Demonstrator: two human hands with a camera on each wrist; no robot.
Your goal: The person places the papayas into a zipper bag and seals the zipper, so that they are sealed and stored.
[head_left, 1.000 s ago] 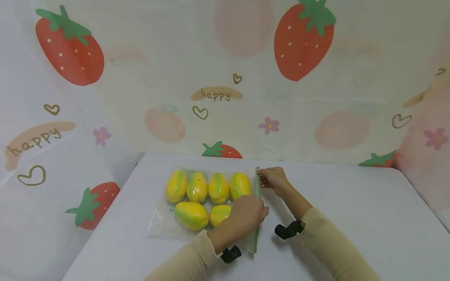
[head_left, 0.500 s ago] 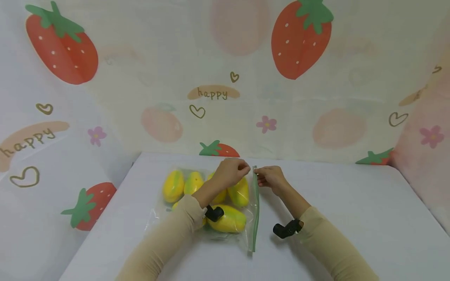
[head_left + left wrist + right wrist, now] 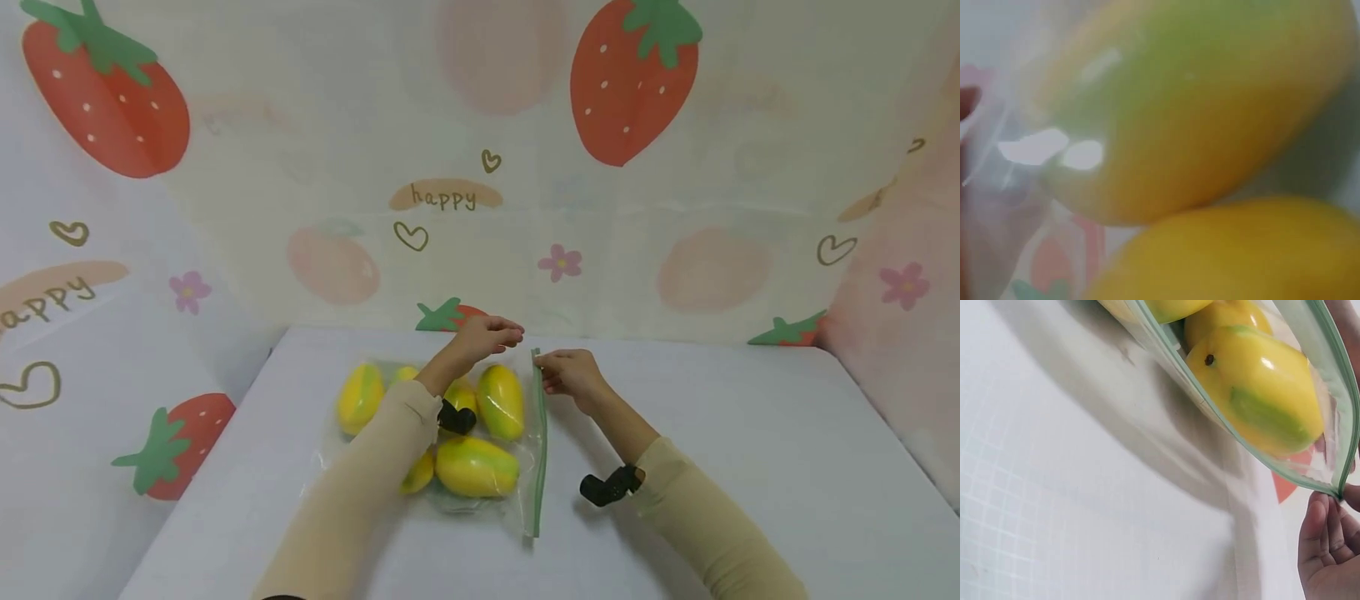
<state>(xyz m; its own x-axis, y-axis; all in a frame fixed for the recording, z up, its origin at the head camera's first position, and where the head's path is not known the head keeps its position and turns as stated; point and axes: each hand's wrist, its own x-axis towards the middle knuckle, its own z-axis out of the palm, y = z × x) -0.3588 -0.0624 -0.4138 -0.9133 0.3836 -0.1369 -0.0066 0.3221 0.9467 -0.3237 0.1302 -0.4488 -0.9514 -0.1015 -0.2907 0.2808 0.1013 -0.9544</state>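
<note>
A clear zip-lock bag with a green seal strip lies on the table, its mouth facing right. Several glossy yellow-green fruits, shaped like mangoes or papayas, lie inside it. My right hand pinches the far corner of the seal between thumb and fingers. In the right wrist view the two seal edges gape apart, meeting at that pinched corner. My left hand hovers past the bag's far side, fingers loosely extended toward the right. Its forearm covers part of the fruits. Two fruits fill the left wrist view, blurred.
A white cloth covers the table. Behind it hangs a backdrop printed with strawberries, hearts and flowers. Black wrist cameras sit on the left wrist and the right wrist.
My left hand has moved from the middle of the seal strip up and away to the bag's far side. The right hand keeps its pinch at the corner. The head view has shifted slightly.
</note>
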